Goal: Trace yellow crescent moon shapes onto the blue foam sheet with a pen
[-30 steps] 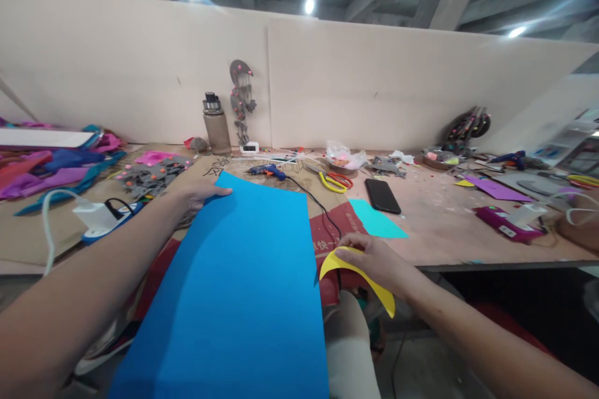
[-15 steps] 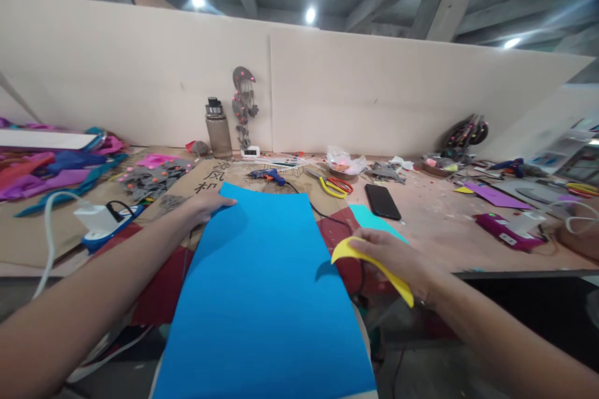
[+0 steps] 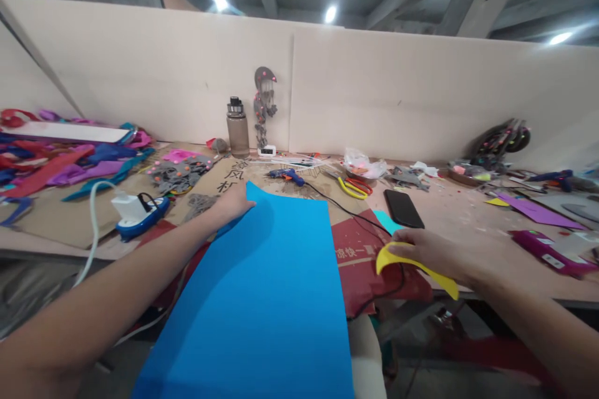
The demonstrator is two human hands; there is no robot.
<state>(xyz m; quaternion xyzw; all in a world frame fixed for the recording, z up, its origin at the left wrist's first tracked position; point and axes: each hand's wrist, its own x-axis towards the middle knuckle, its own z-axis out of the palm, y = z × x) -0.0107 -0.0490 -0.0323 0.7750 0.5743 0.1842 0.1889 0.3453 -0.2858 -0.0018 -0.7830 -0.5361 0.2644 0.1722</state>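
Observation:
A large blue sheet (image 3: 276, 287), felt or craft foam by its look, stretches from the table edge down toward me. My left hand (image 3: 234, 204) grips its far left corner, thumb on top. In my right hand (image 3: 423, 249) is a curved yellow strip (image 3: 437, 277) of similar material, pinched between thumb and fingers and held apart from the blue sheet. Just beyond that hand lie a turquoise sheet (image 3: 386, 222), partly hidden, and a black phone (image 3: 404, 208). Scissors (image 3: 354, 188) with yellow handles and a blue glue gun (image 3: 287, 176) rest farther back.
Colourful scraps (image 3: 70, 165) pile up at the left, by a blue power strip (image 3: 143, 219). A bottle (image 3: 238, 131) and a hanging grey ornament (image 3: 264, 106) stand against the white partition (image 3: 402, 87). A magenta power strip (image 3: 552, 254) sits at right. The glue gun's black cord crosses the cardboard.
My right hand has moved right with the yellow strip, away from the blue sheet. The camera view has turned a little left. My left hand keeps its hold on the corner.

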